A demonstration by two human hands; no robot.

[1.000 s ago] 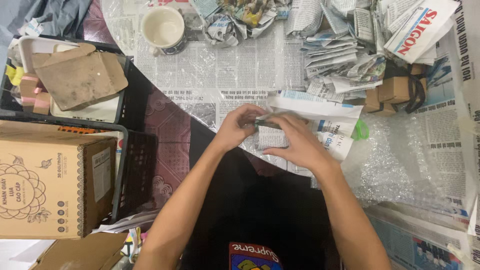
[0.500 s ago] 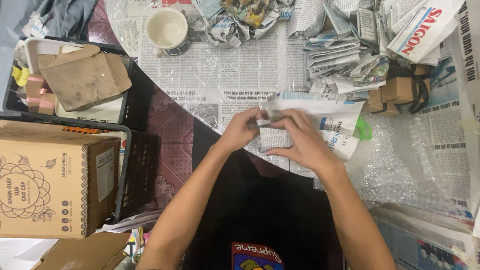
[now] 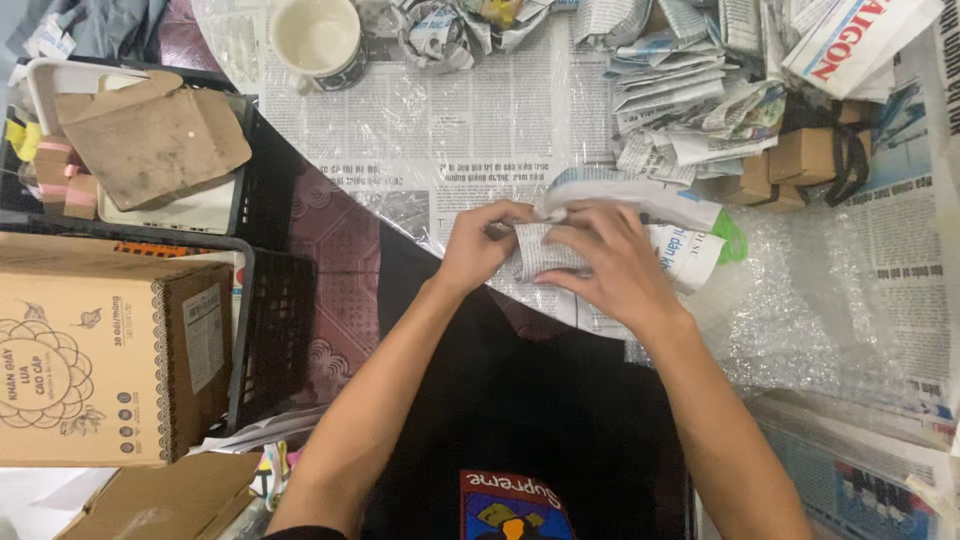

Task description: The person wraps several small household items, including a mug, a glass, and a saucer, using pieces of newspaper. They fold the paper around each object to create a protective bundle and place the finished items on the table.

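Two hands hold one small bundle wrapped in grey printed newspaper (image 3: 545, 255) at the near edge of the table. The left hand (image 3: 480, 245) pinches its left end with curled fingers. The right hand (image 3: 610, 265) lies closed over its top. The round table covered in newspaper sheets (image 3: 440, 130) also bears a white mug (image 3: 318, 40), crumpled paper and clear bubble wrap (image 3: 800, 300). Brown cardboard boxes (image 3: 100, 365) stand left.

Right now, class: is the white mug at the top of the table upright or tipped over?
Upright. The white mug shows its round open mouth straight up to the head camera, standing on the newspaper-covered table. It looks empty.
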